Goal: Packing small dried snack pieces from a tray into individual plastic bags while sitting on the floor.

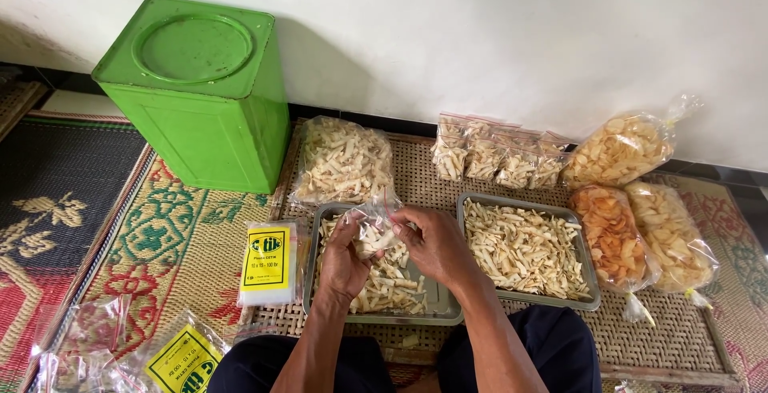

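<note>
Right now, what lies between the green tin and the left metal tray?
In the head view, a flat yellow-labelled pack of plastic bags lies on the woven mat between the green tin and the left metal tray.

Two trays sit side by side on the mat (656, 337), left tray (432, 307) beside right tray (528, 251); small filled bags (496, 157) line up behind them, tin (200, 93) far left.

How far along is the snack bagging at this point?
Done: four small filled bags lined up by the wall. In hand: left hand and right hand hold a small clear bag with some sticks inside. Left: sticks in both metal trays.
</note>
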